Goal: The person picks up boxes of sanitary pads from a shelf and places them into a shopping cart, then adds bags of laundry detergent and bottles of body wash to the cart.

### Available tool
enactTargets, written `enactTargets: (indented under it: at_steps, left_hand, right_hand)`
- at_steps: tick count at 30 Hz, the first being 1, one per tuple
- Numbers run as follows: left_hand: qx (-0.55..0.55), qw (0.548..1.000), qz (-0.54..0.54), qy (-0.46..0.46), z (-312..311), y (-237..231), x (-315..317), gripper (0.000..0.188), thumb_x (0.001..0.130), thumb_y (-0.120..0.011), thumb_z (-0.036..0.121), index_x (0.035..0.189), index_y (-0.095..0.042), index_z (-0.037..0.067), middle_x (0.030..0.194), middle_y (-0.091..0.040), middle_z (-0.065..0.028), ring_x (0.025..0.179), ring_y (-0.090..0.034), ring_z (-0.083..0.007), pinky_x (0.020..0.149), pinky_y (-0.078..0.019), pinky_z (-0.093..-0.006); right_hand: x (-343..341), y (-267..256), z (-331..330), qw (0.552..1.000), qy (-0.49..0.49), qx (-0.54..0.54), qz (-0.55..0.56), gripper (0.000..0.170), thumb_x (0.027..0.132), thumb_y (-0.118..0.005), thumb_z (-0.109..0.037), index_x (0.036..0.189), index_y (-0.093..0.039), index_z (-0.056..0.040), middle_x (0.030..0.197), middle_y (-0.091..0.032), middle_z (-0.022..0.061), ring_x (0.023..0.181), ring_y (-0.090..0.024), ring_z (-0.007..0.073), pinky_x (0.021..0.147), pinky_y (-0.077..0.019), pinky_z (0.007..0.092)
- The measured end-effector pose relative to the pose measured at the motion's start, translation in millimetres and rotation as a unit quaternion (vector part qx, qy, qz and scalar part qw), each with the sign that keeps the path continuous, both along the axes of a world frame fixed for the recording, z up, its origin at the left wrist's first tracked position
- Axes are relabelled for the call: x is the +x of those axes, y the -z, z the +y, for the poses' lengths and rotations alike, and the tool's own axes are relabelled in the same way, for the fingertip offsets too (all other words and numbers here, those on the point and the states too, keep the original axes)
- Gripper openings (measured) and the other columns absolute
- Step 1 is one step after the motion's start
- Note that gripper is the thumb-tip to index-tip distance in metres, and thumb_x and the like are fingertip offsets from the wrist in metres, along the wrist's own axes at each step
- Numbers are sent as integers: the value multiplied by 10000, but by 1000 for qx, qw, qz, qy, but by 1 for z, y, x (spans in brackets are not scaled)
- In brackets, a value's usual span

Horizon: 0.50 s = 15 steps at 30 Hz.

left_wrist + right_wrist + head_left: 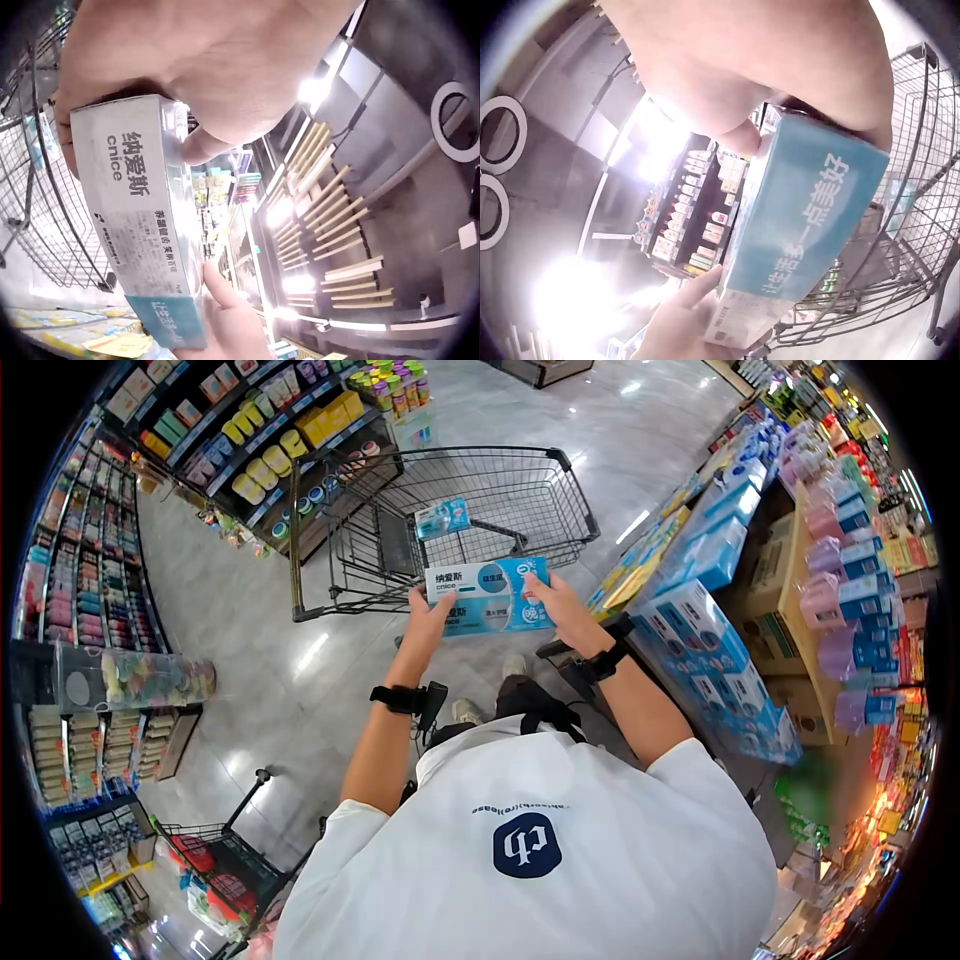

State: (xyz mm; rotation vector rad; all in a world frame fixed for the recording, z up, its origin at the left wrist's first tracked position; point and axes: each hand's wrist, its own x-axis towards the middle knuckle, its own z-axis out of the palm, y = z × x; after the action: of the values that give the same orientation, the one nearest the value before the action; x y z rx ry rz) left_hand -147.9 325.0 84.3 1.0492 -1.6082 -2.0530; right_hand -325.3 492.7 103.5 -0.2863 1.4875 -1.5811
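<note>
A blue-and-white toothpaste box (492, 600) is held level between both hands, in front of the body. My left hand (428, 618) grips its left end, thumb on the printed face. At the blue right end, my right hand (565, 612) grips it with the thumb on top. The left wrist view shows a white side of the toothpaste box (131, 195) with grey lettering; a blue side of the toothpaste box (802, 202) faces the right wrist view. A similar blue-and-white box (442, 518) lies in the shopping cart (540, 490) just beyond.
Stacked blue cartons (700, 630) stand close on the right, beside shelves with pink and blue packs (835, 595). Product shelves (250, 445) rise at the upper left. A second cart (235, 865) with red items stands at the lower left. Grey floor (250, 630) shows between them.
</note>
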Motion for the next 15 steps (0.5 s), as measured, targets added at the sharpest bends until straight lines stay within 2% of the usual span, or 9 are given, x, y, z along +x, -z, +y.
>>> enactTargets:
  at_steps: [6,8,10,12,13,14,15]
  left_hand:
    - [-83,995,-51,19,-85,46,-32,510,949,-601,316,1265,-463,-59,1150,-621,-152,1046,-584,-206,918,-447,-321]
    - [-102,984,-135,47,-118,54,-54,479,958,-582,311,1250,-491,-57,1153,-631,-173,1047,-592,-212,915,-452,-324]
    - [-92,980,-162,66,-152,67,-84,522,934,-603,325,1270,-470,-52,1145,-622,-173,1059,-588,-233,886,-471,-338]
    - [1,964,-252,81,-185,84,-119,625,893,-634,367,1305,-422,-53,1167,-595,-180,1100,-568,-282,851,-488,-385]
    - [8,961,-264,84,-199,92,-133,625,893,-634,367,1305,-422,-53,1167,-595,-180,1100,-568,-282,851,-488,-385]
    - [40,953,-284,96,-204,103,-146,682,881,-642,370,1329,-368,-64,1219,-551,-199,1125,-551,-300,861,-483,-425]
    - [71,946,-298,102,-212,114,-163,741,869,-651,374,1353,-314,-75,1271,-507,-218,1150,-533,-318,871,-478,-466]
  right_hand:
    - [-50,43,-88,999,-44,20,-22,422,959,-605,-318,1207,-482,1,1033,-614,86,925,-609,143,781,-537,294]
    - [-77,69,-122,996,-50,44,-55,393,964,-594,-299,1179,-477,8,1015,-606,103,924,-606,168,782,-541,314]
    - [-106,98,-157,995,-68,52,-58,373,962,-595,-292,1157,-484,6,1017,-604,110,926,-606,174,784,-542,322]
    - [-138,123,-192,992,-85,63,-68,353,960,-596,-284,1136,-491,4,1019,-602,116,928,-607,180,785,-544,331]
    - [-148,122,-207,987,-88,97,-96,313,970,-581,-281,1133,-516,-22,1029,-595,87,929,-602,169,798,-535,344]
    - [-158,120,-215,978,-93,138,-123,277,980,-567,-278,1131,-541,-47,1040,-589,57,930,-597,157,810,-527,358]
    - [-169,118,-230,969,-109,183,-122,291,988,-555,-284,1160,-524,-50,1089,-578,64,952,-591,180,836,-509,397]
